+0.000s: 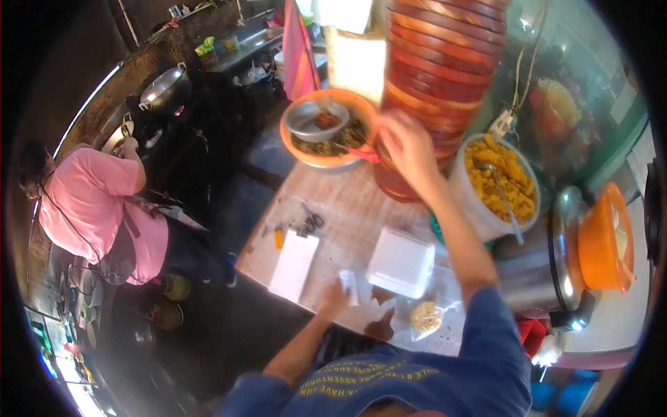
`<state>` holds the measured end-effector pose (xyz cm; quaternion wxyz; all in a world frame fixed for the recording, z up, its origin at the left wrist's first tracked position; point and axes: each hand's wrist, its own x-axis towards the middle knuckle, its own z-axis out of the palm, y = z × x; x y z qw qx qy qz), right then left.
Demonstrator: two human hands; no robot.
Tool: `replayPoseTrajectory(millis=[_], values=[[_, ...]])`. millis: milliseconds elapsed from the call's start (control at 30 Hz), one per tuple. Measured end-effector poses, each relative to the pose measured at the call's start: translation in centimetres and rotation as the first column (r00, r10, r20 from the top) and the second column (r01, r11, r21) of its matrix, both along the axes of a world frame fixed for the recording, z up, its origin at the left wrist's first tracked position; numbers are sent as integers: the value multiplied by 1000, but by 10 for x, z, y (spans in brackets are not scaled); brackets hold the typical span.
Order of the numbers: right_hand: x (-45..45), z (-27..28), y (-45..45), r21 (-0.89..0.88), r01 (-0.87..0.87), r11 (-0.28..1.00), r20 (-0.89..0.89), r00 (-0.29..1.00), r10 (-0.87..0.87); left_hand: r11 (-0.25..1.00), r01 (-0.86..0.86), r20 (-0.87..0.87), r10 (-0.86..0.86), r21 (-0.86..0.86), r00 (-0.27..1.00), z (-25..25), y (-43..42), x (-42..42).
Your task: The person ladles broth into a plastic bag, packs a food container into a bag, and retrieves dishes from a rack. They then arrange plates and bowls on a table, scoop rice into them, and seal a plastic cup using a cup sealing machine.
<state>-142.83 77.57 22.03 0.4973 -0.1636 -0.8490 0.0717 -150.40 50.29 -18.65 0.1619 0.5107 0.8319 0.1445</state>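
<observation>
My left hand (pixel 333 299) is low over the wooden table's near edge, blurred, with its fingers closed on a small white packet (pixel 349 287). Up and to the right, my right hand (pixel 405 141) reaches past an orange basin (pixel 287 132) to the front of a tall stack of reddish-brown containers (pixel 445 62). Motion smears its fingers, and a grip on anything cannot be made out. Dark leafy food and a metal bowl (pixel 299 124) lie in the basin. A red handle (pixel 364 154) sticks out under my right hand.
On the table (pixel 333 201) are a closed white box (pixel 400 263), a white pad (pixel 294 267), scissors (pixel 310 221) and a bag of pale food (pixel 426 317). A tub of yellow food (pixel 499 182) stands right. A person in pink (pixel 97 201) works at a stove, left.
</observation>
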Motion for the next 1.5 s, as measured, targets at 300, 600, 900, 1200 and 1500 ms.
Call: replayPoseTrajectory(millis=[300,600,900,1200,1500], values=[[-213,110,175,665,414,622,51,806,-590,989,110,173,-93,-95,981,90,-26,-63],[-207,148,155,507,497,704,-70,838,-541,803,191,238,-380,564,894,170,57,-214],[-174,170,151,-232,-145,962,-359,932,54,158,-173,234,-680,972,695,507,307,-251],[-164,173,130,-442,-502,743,-494,828,265,414,-293,488,-834,862,256,561,382,-244],[-172,166,133,38,-19,999,-569,822,38,340,-371,503,-601,864,621,516,429,-301]])
